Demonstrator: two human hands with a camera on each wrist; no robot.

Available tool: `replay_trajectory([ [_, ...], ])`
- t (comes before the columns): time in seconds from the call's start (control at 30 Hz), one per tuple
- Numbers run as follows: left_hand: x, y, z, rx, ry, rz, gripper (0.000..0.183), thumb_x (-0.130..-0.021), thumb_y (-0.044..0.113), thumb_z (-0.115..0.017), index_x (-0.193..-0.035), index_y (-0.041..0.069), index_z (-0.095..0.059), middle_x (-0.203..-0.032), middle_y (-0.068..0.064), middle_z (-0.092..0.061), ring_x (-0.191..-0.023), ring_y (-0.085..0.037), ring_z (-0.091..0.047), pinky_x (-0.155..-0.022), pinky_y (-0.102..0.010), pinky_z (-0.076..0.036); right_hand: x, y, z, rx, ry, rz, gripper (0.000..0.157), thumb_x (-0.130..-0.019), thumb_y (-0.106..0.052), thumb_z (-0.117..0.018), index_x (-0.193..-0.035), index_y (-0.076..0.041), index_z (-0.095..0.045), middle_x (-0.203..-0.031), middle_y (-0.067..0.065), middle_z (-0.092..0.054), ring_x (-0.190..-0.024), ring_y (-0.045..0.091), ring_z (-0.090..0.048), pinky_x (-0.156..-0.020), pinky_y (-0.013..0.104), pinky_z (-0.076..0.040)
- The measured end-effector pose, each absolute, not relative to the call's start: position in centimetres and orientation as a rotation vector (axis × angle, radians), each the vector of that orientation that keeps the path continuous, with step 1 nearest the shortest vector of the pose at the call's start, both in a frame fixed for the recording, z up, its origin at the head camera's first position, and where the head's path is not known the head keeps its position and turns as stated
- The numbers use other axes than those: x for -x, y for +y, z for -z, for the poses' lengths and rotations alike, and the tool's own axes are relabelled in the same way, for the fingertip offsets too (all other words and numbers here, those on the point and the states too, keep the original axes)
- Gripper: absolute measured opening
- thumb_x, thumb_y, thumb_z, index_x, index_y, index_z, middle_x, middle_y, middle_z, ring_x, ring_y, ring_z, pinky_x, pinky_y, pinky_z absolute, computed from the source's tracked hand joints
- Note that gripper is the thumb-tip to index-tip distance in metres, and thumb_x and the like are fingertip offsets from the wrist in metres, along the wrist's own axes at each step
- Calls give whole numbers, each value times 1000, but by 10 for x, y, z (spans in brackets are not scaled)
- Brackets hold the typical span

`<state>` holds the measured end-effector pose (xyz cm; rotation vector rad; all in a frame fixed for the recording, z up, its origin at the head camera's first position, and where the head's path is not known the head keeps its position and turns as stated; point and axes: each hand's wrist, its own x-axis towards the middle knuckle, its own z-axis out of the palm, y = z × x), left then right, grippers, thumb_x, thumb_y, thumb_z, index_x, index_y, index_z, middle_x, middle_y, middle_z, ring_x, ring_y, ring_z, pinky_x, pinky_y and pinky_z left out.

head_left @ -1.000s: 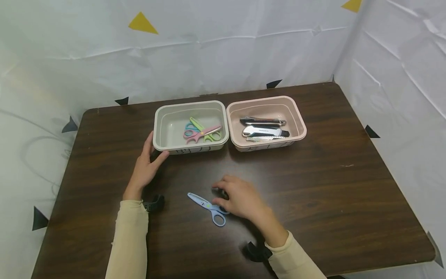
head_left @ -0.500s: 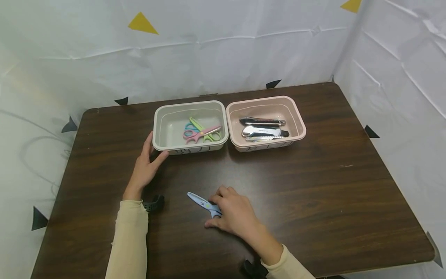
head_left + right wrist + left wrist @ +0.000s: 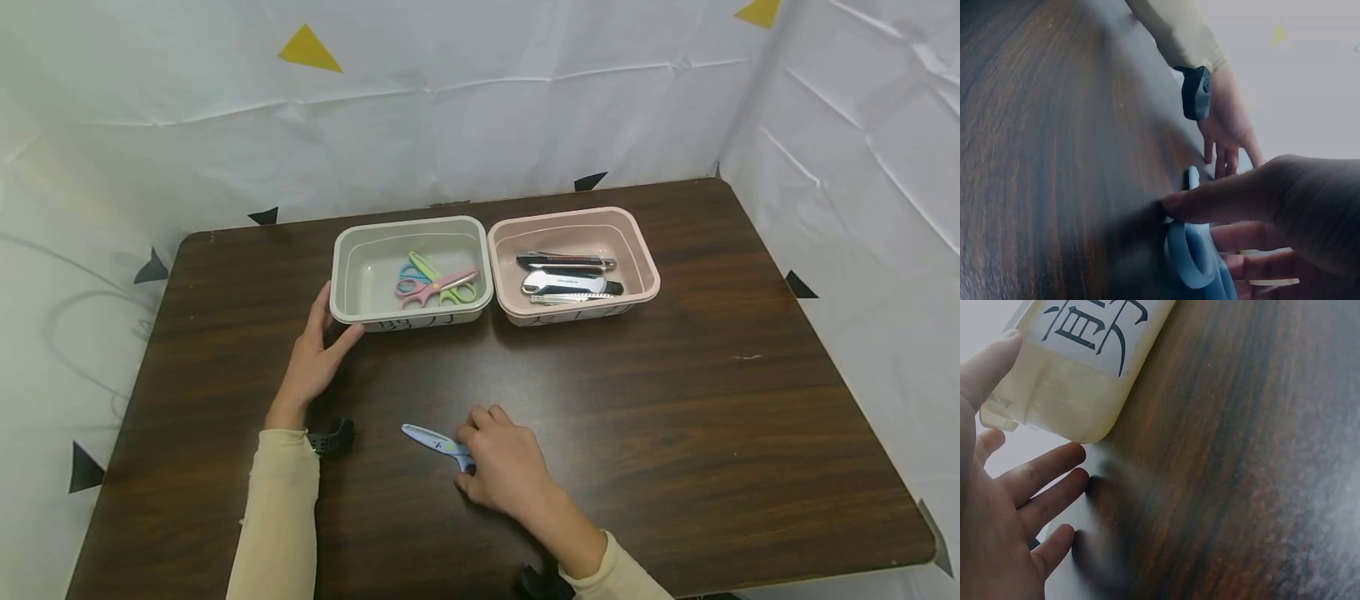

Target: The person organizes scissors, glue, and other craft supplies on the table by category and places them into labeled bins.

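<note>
My right hand (image 3: 510, 467) grips light blue scissors (image 3: 435, 440) by their handles, thumb on one side and fingers on the other. The blade points left, and most of the handles lie under the hand in the head view. In the right wrist view a handle loop (image 3: 1190, 259) shows below the thumb. At the near left corner of a grey-green box (image 3: 408, 223), my left hand (image 3: 311, 362) rests with fingers spread and thumb at the front rim. Pink, green and blue scissors lie inside that box (image 3: 438, 287).
A pink box (image 3: 562, 217) stands right beside the grey-green one and holds several utility knives (image 3: 573, 283). Both boxes sit toward the back of the dark wooden table (image 3: 712, 400). A white sheet (image 3: 480, 125) hangs behind it.
My right hand has lowered onto the scissors' handles and taken hold of them. The blade has since tilted slightly, its tip shifting a little nearer. My left hand has stayed put.
</note>
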<state>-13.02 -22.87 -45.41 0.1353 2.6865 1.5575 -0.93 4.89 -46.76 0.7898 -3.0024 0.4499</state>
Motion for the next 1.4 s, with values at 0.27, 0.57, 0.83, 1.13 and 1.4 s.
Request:
replay_trajectory([
  [0.27,140,-236,472,-141,2681,-1561,82,-96,28,-65,-159,24,-12,-155,-15,-32,-143,-37,-28,-107,-68,-19,11,49,469,-771,-2943,-454,20,-66,-32,-84,-79,-20,-75,-78,-7,-56,-67,12,-47,-45,23,-37],
  [0.57,150,-247,498,-123,2711,-1527,81,-95,41,-64,-152,52,-9,-156,-3,-34,-144,-28,-29,-108,-66,-20,12,49,469,-805,-2957,-398,12,-70,-28,-81,-78,-21,-76,-74,-8,-54,-62,10,-43,-44,23,-35],
  [0.83,147,-248,497,-133,2708,-1534,78,-97,41,-61,-152,54,-7,-157,-2,-31,-143,-29,-29,-107,-68,-19,13,49,468,-834,-2926,-380,11,-66,-27,-79,-74,-22,-74,-71,-9,-55,-61,11,-46,-44,24,-36],
  [1.13,146,-246,495,-140,2689,-1554,78,-98,36,-61,-154,47,-8,-155,-5,-33,-143,-31,-29,-107,-68,-19,19,53,463,-833,-2944,-377,12,-65,-30,-79,-73,-22,-75,-70,-10,-58,-60,10,-50,-42,25,-35],
  [1.4,147,-249,500,-134,2708,-1535,76,-98,41,-60,-151,54,-8,-155,-4,-34,-143,-30,-29,-106,-69,-19,39,61,448,-757,-2923,-518,14,-68,-31,-79,-77,-22,-74,-70,-12,-55,-63,9,-51,-44,26,-36],
])
